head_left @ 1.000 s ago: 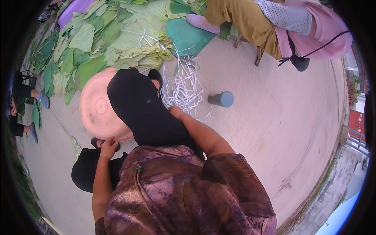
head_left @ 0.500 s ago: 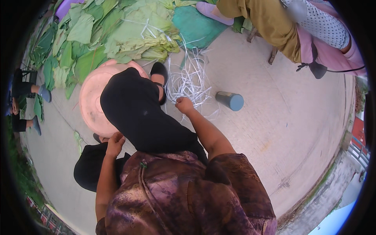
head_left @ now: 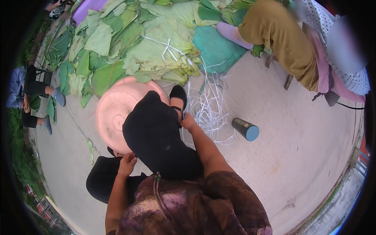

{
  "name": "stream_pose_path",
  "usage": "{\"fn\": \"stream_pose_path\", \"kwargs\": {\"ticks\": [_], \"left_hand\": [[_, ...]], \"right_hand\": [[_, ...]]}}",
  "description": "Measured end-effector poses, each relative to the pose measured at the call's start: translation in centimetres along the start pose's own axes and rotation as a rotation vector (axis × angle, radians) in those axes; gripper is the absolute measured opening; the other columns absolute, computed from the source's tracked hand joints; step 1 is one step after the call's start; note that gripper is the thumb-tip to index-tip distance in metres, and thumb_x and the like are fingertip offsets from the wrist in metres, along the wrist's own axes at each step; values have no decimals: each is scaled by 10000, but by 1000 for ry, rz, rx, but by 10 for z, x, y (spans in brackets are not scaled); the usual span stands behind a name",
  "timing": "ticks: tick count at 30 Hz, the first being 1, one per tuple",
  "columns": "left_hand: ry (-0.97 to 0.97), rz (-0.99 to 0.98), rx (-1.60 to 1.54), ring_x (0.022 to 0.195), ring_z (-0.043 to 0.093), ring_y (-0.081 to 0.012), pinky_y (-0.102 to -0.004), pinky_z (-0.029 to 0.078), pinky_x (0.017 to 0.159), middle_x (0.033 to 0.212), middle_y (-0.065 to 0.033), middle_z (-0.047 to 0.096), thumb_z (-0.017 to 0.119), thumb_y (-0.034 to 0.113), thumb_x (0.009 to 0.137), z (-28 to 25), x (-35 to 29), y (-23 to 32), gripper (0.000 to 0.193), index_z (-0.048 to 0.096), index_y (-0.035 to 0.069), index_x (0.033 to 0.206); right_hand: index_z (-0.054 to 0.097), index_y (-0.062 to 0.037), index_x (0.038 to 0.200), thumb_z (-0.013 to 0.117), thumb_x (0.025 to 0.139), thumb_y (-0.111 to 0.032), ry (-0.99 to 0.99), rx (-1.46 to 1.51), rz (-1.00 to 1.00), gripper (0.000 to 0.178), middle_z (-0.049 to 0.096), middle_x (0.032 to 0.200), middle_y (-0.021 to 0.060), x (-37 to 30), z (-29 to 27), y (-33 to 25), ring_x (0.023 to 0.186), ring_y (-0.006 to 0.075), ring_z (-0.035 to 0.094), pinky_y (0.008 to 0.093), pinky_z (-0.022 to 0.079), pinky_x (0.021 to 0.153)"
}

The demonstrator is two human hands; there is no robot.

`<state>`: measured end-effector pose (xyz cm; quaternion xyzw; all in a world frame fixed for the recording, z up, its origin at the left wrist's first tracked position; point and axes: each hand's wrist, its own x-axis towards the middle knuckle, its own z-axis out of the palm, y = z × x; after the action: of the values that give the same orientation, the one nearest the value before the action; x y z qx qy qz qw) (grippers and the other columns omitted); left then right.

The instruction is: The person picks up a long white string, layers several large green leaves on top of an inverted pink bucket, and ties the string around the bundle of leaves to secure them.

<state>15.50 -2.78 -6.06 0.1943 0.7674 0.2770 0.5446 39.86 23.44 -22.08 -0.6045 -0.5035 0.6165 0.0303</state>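
Observation:
My right hand (head_left: 188, 121) is low beside my right ankle and black shoe (head_left: 178, 96), its fingers closed. A small pale bit shows at the fingertips, too small to name. Just right of this hand lies a loose tangle of white plastic strips (head_left: 208, 111) on the floor. My left hand (head_left: 127, 163) is between my knees, near the lower rim of an upturned pink basin (head_left: 113, 111). Its fingers are bent and pressed together; whatever they may hold is hidden. My right leg in black trousers (head_left: 160, 135) covers part of the basin.
Large green leaves (head_left: 105, 43) are heaped beyond the basin, with crossed white strips on top. A dark bottle (head_left: 245, 129) lies right of the tangle. One person in tan trousers (head_left: 280, 37) sits at far right; another in blue shoes (head_left: 58, 96) sits at left.
My view has shifted, so the scene sits lower and further right. My right hand has drawn left from the strip tangle to my ankle. My left hand stays between my knees.

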Motion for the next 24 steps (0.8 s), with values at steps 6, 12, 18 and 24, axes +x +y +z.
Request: {"fn": "stream_pose_path", "kwargs": {"ticks": [6, 12, 18, 24], "left_hand": [[-10, -33, 52, 936, 531, -166, -273, 419, 819, 1011, -106, 563, 562, 68, 800, 9, 15, -3, 369, 456, -58, 1130], [-49, 35, 49, 960, 525, -194, -295, 419, 829, 1037, -138, 552, 559, 80, 794, 27, 13, 23, 394, 444, -64, 1142], [56, 136, 145, 946, 543, -212, -303, 426, 830, 1020, -148, 563, 534, 33, 787, 30, 21, 11, 368, 449, -70, 1129], [50, 217, 237, 901, 576, -250, -330, 457, 786, 1002, -190, 577, 583, 146, 770, 31, 7, 40, 422, 473, -50, 1127]], "right_hand": [[591, 13, 847, 565, 687, -234, 32, -188, 99, 295, 586, 871, 244, -6, -15, 0, 872, 386, 554, 422, 438, 768], [574, 13, 861, 497, 744, -259, 105, -249, -19, 306, 579, 874, 252, -36, -52, -4, 857, 403, 548, 449, 429, 764], [572, -27, 880, 451, 780, -291, 237, -546, -97, 307, 580, 874, 241, -102, -68, -35, 880, 393, 544, 462, 422, 761], [565, -60, 826, 442, 805, -334, 127, -662, -295, 300, 607, 795, 196, -132, -82, -53, 791, 397, 568, 470, 444, 700]]}}
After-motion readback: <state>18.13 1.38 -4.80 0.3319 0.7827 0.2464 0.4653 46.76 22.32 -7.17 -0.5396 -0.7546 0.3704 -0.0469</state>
